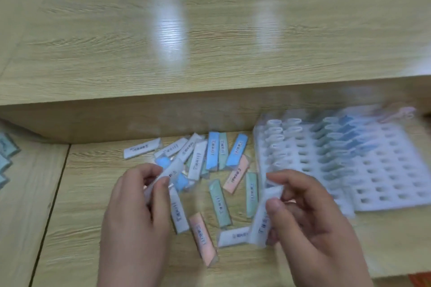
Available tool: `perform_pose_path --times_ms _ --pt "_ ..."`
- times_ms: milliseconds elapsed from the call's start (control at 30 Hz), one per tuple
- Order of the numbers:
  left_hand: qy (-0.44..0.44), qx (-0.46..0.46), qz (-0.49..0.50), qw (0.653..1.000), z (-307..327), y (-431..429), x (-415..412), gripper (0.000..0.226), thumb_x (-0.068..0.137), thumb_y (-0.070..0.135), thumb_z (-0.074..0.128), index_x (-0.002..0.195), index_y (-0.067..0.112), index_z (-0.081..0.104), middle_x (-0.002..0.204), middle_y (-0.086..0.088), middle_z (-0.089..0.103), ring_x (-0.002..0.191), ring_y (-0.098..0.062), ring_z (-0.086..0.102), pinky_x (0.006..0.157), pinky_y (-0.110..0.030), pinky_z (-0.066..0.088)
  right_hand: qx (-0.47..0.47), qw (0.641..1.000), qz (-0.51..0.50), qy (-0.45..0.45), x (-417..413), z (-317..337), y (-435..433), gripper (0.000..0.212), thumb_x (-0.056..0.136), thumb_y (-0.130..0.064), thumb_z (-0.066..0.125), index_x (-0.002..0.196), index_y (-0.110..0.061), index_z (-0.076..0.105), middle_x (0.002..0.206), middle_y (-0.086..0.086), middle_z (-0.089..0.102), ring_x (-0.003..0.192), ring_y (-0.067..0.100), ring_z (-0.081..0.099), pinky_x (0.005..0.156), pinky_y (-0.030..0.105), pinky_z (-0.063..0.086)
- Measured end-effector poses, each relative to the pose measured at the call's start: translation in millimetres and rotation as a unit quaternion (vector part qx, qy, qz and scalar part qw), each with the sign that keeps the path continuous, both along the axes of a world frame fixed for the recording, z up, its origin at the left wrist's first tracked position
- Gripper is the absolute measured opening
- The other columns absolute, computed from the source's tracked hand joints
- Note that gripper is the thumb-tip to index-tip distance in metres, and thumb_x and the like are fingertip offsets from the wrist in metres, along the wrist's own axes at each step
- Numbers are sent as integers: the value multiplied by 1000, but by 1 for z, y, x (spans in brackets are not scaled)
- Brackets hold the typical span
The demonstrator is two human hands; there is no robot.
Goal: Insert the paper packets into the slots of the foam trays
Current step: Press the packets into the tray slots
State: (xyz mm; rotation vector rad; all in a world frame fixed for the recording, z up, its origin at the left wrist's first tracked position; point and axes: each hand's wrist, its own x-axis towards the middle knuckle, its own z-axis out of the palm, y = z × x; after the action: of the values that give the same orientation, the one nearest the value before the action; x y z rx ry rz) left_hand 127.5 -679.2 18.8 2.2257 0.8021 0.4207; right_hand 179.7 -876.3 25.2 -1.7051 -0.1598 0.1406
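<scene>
Gripping one white packet point(260, 219) in right hand point(310, 221), another packet point(163, 177) in left hand point(137, 212)

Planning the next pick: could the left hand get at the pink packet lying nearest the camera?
Probably not yet: the left hand already holds a white packet. The pink packet lies uncovered just to its right, so the path itself looks free.
</scene>
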Motion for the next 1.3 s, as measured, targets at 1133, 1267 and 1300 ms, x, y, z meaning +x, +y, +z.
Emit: perform_pose_path --times_ms 1133,1267,1300 --pt "-61 200 -217 954 2 -129 100 22 85 3 72 104 13 74 90 2 61 77 -19 55 60 -35 49 -352 895 94 -259 133 1 -59 13 82 -16 76 84 -19 63 70 -8 63 57 16 59 46 36 50" --pt "-26 201 -229 952 0 -129 100 32 77 -4 77 105 11 74 95 0 64 81 -22 57 63 -33 49 -381 876 126 -267 129 2 -60 12 81 -8 73 83 -18 67 75 -4 64 62 22 61 46 39 49" --pt "-12 208 -232 950 -1 -130 101 36 74 -6 79 106 10 75 96 0 65 82 -22 58 64 -32 49 -387 874 134 -261 129 3 -60 15 79 -4 73 84 -17 68 81 -3 66 66 23 63 46 39 50"
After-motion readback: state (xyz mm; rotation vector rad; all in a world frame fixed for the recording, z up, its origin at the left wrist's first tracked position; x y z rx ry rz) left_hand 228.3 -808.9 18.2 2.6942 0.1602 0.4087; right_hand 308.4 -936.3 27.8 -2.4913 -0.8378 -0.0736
